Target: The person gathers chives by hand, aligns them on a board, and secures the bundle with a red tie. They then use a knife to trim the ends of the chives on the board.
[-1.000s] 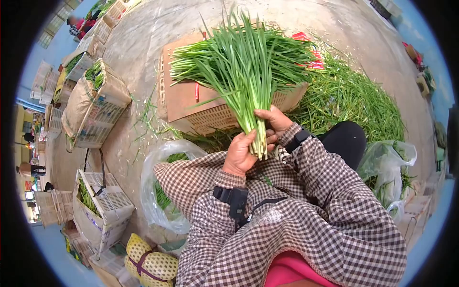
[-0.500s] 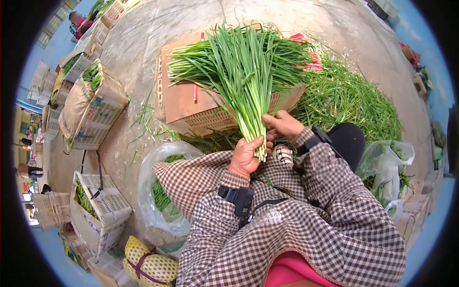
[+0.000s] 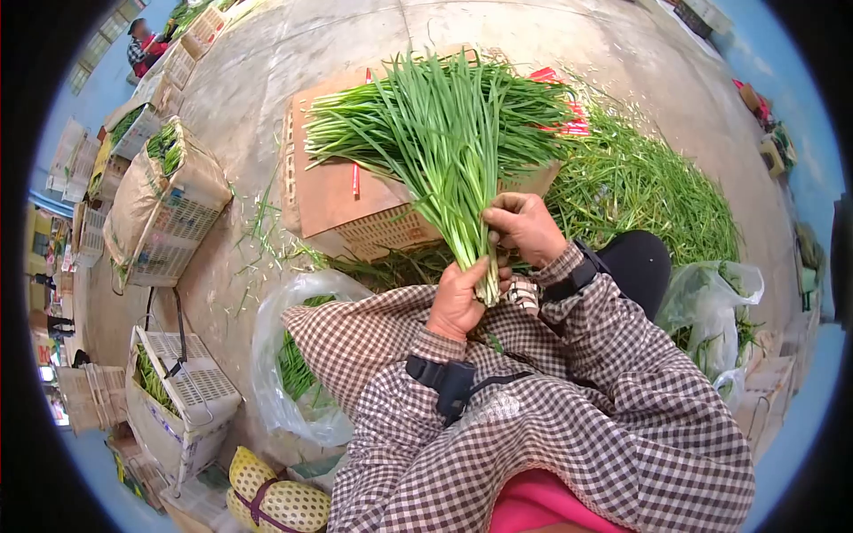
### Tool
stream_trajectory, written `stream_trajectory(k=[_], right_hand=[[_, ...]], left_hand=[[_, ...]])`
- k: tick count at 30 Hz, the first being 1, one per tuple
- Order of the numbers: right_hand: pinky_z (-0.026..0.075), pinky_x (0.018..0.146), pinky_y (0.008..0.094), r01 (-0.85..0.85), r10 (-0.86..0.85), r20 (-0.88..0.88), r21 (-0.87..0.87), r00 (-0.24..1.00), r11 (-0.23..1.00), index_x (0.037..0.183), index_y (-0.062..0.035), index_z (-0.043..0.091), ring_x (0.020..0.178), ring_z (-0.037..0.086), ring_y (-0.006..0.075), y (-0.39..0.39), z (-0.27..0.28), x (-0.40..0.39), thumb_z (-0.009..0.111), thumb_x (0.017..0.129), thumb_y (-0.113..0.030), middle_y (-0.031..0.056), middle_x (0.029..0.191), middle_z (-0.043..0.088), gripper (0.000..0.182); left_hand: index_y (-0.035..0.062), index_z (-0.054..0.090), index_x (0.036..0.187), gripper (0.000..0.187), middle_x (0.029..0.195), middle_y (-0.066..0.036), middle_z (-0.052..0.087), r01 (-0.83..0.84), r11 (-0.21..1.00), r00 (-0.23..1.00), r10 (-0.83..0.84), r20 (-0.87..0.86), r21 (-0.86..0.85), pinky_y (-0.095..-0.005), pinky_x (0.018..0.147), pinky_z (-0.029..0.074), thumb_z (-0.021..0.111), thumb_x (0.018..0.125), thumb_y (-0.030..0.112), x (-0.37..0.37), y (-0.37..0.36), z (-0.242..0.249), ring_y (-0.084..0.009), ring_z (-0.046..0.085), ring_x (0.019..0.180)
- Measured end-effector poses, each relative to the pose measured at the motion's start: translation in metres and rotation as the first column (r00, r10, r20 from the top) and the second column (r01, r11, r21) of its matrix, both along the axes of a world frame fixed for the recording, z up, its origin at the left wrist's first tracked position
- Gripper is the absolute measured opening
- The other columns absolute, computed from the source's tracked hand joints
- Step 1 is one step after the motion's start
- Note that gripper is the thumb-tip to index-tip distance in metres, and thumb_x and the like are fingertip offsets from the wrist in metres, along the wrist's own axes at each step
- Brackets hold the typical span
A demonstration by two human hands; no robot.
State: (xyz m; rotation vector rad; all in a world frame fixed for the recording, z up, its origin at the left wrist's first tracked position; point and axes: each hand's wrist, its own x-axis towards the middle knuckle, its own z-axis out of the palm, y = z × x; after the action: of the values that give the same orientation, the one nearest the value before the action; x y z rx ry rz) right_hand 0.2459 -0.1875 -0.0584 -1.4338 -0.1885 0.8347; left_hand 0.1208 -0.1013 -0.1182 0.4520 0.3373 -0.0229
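A bunch of garlic chives (image 3: pixel 458 182) stands upright before me, its pale stem ends down and its green leaves fanned out at the top. My left hand (image 3: pixel 459 298) is closed around the pale lower stems. At the right side of the bunch, my right hand (image 3: pixel 526 233) is closed, thumb and forefinger pinching at the stems; its other fingers are partly hidden. Behind the bunch, more chives (image 3: pixel 346 124) lie across a brown board (image 3: pixel 324 200) on top of an upturned plastic crate (image 3: pixel 382 238). Red strips (image 3: pixel 356 181) lie on the board.
A heap of loose green leaves (image 3: pixel 649 186) covers the floor at right. Clear plastic bags (image 3: pixel 271 355) with greens stand on both sides of my legs. White crates (image 3: pixel 182 213) line the left. A yellow dotted bundle (image 3: pixel 275 502) lies lower left. Another person (image 3: pixel 142 49) sits far back left.
My right hand has moved slightly up along the stems. My left hand keeps its hold low on the bunch, and its wrist has turned a little. The whole view has shifted slightly.
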Motion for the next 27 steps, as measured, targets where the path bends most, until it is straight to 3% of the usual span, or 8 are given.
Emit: stream_trajectory(k=[1, 5, 12, 15, 20, 21, 25, 27], right_hand=[[0.038, 0.041, 0.0184, 0.026, -0.025, -0.041, 0.025, 0.999, 0.999, 0.085, -0.0005, 0.060, 0.050, 0.052, 0.0071, -0.003, -0.003, 0.002, 0.060, 0.085, -0.011, 0.0023, 0.064, 0.058, 0.010], [0.042, 0.043, 0.0184, 0.043, -0.037, -0.101, 0.063, 0.994, 0.997, 0.087, -0.0006, 0.060, 0.050, 0.055, 0.0092, -0.007, -0.011, 0.014, 0.056, 0.088, -0.010, 0.0038, 0.068, 0.061, 0.010], [0.045, 0.045, 0.0204, 0.024, -0.024, 0.016, -0.026, 1.000, 0.999, 0.086, 0.0008, 0.060, 0.052, 0.058, 0.0095, -0.007, -0.007, 0.011, 0.056, 0.088, -0.009, 0.0055, 0.075, 0.063, 0.011], [0.043, 0.044, 0.0219, 0.010, -0.012, 0.233, 0.010, 0.972, 1.000, 0.082, 0.0030, 0.060, 0.052, 0.057, 0.0094, -0.008, -0.016, 0.010, 0.058, 0.086, -0.009, 0.0055, 0.071, 0.062, 0.013], [0.045, 0.047, 0.0237, 0.011, 0.022, 0.438, -0.071, 0.899, 0.997, 0.083, 0.0060, 0.061, 0.052, 0.055, 0.0101, -0.001, -0.010, 0.011, 0.059, 0.085, -0.009, 0.0057, 0.070, 0.061, 0.015], [0.044, 0.046, 0.0229, 0.087, -0.072, 0.414, -0.018, 0.907, 0.996, 0.080, 0.0054, 0.060, 0.051, 0.053, 0.0088, 0.001, -0.013, 0.013, 0.058, 0.085, -0.008, 0.0046, 0.067, 0.060, 0.014], [0.040, 0.043, 0.0228, 0.089, -0.045, 0.470, -0.071, 0.882, 0.993, 0.074, 0.0034, 0.059, 0.047, 0.049, 0.0069, -0.018, -0.005, 0.030, 0.058, 0.085, -0.009, 0.0016, 0.059, 0.058, 0.016], [0.042, 0.045, 0.0247, 0.023, 0.068, 0.575, -0.151, 0.816, 0.988, 0.076, 0.0043, 0.060, 0.050, 0.053, 0.0086, -0.033, -0.010, 0.040, 0.057, 0.086, -0.010, 0.0029, 0.061, 0.059, 0.017]], left_hand=[[0.0000, 0.041, 0.127, 0.038, 0.107, -0.017, 0.057, 0.042, 0.997, 0.996, -0.037, 0.080, -0.058, -0.0385, 0.081, 0.052, 0.043, 0.095, 0.021, 0.001, 0.002, -0.003, -0.0288, 0.060, 0.094], [0.0004, 0.033, 0.133, 0.047, 0.115, -0.020, 0.054, 0.106, 0.965, 0.988, -0.075, 0.133, -0.241, -0.0439, 0.088, 0.048, 0.030, 0.097, 0.030, 0.004, 0.005, -0.013, -0.0322, 0.057, 0.100], [0.0007, 0.035, 0.133, 0.048, 0.109, -0.018, 0.057, 0.121, 0.965, 0.986, -0.089, 0.144, -0.232, -0.0413, 0.084, 0.050, 0.033, 0.097, 0.031, 0.006, 0.006, -0.016, -0.0301, 0.059, 0.097], [0.0018, 0.041, 0.128, 0.042, 0.102, -0.016, 0.060, 0.099, 0.971, 0.991, -0.075, 0.114, -0.219, -0.0388, 0.078, 0.052, 0.040, 0.096, 0.029, 0.005, 0.005, -0.019, -0.0269, 0.061, 0.090], [0.0022, 0.049, 0.116, 0.028, 0.091, -0.012, 0.060, 0.043, 0.998, 0.998, -0.041, -0.045, 0.041, -0.0321, 0.062, 0.050, 0.050, 0.093, 0.019, 0.004, 0.003, -0.018, -0.0178, 0.059, 0.074], [-0.0008, 0.048, 0.118, 0.032, 0.090, -0.011, 0.060, 0.029, 0.998, 0.997, -0.025, -0.079, 0.054, -0.0299, 0.058, 0.048, 0.049, 0.093, 0.020, 0.003, 0.001, -0.018, -0.0159, 0.057, 0.072], [-0.0035, 0.046, 0.119, 0.037, 0.092, -0.012, 0.060, 0.054, 0.998, 0.998, -0.053, -0.033, 0.014, -0.0303, 0.059, 0.050, 0.047, 0.095, 0.024, 0.002, 0.010, -0.021, -0.0173, 0.058, 0.074], [-0.0049, 0.044, 0.120, 0.042, 0.095, -0.013, 0.059, 0.110, 0.982, 0.994, -0.106, 0.030, -0.157, -0.0315, 0.062, 0.051, 0.043, 0.096, 0.029, 0.002, 0.014, -0.019, -0.0189, 0.059, 0.078]])
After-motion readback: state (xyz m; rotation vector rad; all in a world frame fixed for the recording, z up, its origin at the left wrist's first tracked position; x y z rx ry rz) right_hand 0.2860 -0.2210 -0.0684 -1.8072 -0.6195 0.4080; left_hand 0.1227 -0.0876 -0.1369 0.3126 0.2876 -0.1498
